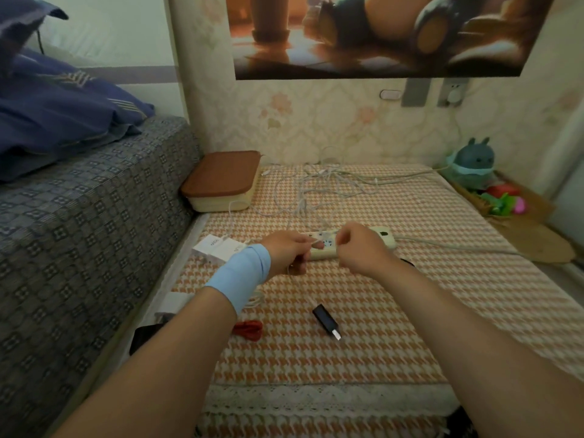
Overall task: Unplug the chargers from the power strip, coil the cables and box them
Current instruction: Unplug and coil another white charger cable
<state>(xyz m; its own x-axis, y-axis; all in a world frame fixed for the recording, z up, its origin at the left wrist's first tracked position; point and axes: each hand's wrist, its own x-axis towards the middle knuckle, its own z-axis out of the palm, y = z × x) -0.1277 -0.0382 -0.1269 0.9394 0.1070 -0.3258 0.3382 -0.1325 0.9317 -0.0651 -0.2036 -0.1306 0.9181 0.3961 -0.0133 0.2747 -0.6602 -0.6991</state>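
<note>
Surface, near centre: black USB plug [327, 320], loose. Near left edge: red coil [249, 330].
Mid: L hand [289, 252] & R hand [357, 248], fingers curled, each pinching thin white cable [325, 233] over strip [384, 237].
Left edge, beside L hand: 2 white chargers [218, 248], unplugged; print on them too blurred to read.
Far centre: cable tangle [316, 191].
Far left corner: box [221, 178], lid on.
Risk: winding against the tangle prob. tightens knots or drags strip; free the run first.

White power strip [388, 241] flat; cables [304, 184] tangled behind.
</note>
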